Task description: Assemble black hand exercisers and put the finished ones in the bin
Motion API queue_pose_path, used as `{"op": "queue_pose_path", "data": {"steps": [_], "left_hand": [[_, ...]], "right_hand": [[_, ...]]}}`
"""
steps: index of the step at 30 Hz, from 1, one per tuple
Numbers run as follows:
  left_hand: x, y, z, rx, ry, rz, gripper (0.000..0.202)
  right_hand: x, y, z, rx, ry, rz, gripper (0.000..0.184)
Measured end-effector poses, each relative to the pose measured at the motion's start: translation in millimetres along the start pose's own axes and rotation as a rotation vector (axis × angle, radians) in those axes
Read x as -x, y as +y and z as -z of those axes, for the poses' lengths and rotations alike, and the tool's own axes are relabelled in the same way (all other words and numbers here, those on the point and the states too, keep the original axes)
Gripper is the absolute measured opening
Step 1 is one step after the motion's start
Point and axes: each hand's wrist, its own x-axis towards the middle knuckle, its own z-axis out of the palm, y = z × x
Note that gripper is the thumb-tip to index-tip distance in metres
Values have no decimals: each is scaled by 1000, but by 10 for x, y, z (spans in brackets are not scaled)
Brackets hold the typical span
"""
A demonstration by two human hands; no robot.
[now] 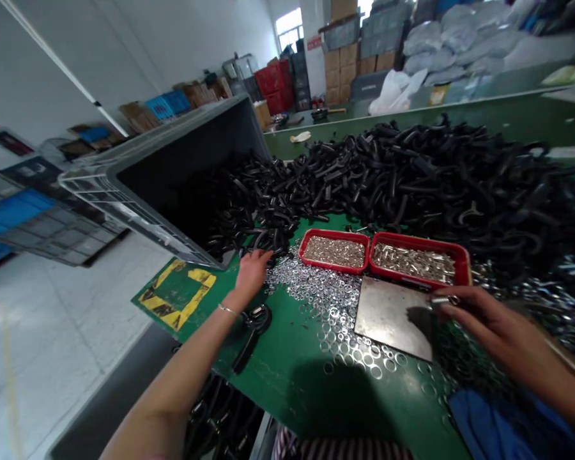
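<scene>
My left hand (253,273) reaches to the near edge of a heap of black curved parts (393,169), its fingers stretched out against the closest ones. Whether it grips any of them is hard to make out. Over the right edge of a flat metal plate (388,316), my right hand (482,316) pinches a small silver metal cylinder (443,299) between thumb and fingers. By my left forearm lies a single black part (252,338) with a round clamp-like end. Many loose metal rings (333,313) are spread between my hands.
Two red trays, one with tiny metal pieces (335,251) and one with small metal pins (412,262), stand behind the plate. A grey crate (163,147) lies tipped at the left, black parts spilling out. Blue cloth (493,428) lies at the lower right.
</scene>
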Motion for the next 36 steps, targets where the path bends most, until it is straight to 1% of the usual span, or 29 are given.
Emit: {"op": "queue_pose_path", "data": {"steps": [1,2,4,6,8,10,12,13,14,15,17,18,19,20,21,22,24,25,27,29,31,33,35,36], "left_hand": [[-64,-166,-39,-39,-61,-19,48],[-116,-280,-90,-58,-106,-54,52],[-182,-380,-198,-97,-137,-115,56],[-198,-377,-273,-180,-140,-132,54],[-176,-342,-292,-268,-169,-144,49],[-139,-317,-257,-294,-223,-186,42],[-114,-306,-177,-231,-248,-220,35],[-111,-295,-123,-180,-213,-214,32],[-114,-270,-63,-120,-131,-189,31],[-118,-222,0,-47,-11,-154,30],[-111,-21,118,149,262,-70,31],[-87,142,161,280,354,-43,33],[-46,346,185,434,387,-32,35],[16,584,186,594,351,-37,38],[93,846,160,760,243,-68,40],[181,1119,106,913,81,-105,40],[360,1637,-68,1086,-257,-151,35],[436,1858,-174,1144,-365,-143,33],[545,2192,-385,1230,-459,-112,31],[591,2386,-547,1315,-481,-69,33],[599,2481,-642,1416,-512,-24,36],[607,2528,-676,1524,-549,25,39],[644,2559,-665,1633,-592,80,40],[677,2573,-645,1679,-650,104,41]], "right_hand": [[-6,12,-47,-39,30,-25,35],[-14,18,-106,-98,62,-44,34],[-36,25,-229,-240,94,-63,30],[-49,37,-328,-361,97,-91,29],[-35,62,-391,-454,103,-125,32],[1,104,-422,-536,119,-151,34],[45,158,-435,-606,138,-168,34],[66,186,-439,-635,147,-173,34],[85,212,-444,-663,155,-176,33],[103,233,-453,-690,164,-175,32],[137,256,-488,-748,178,-176,31],[153,255,-515,-776,184,-180,30],[169,247,-547,-800,188,-186,30],[185,230,-583,-820,192,-191,29],[200,206,-618,-838,194,-195,29],[214,178,-652,-854,193,-196,29],[240,116,-701,-883,193,-194,29],[253,85,-716,-896,195,-193,30],[279,33,-725,-922,205,-198,30],[306,3,-723,-942,229,-205,31],[333,-2,-724,-955,258,-207,30],[354,16,-735,-949,267,-203,29],[361,42,-748,-898,252,-193,26],[359,52,-750,-853,240,-176,24]]}}
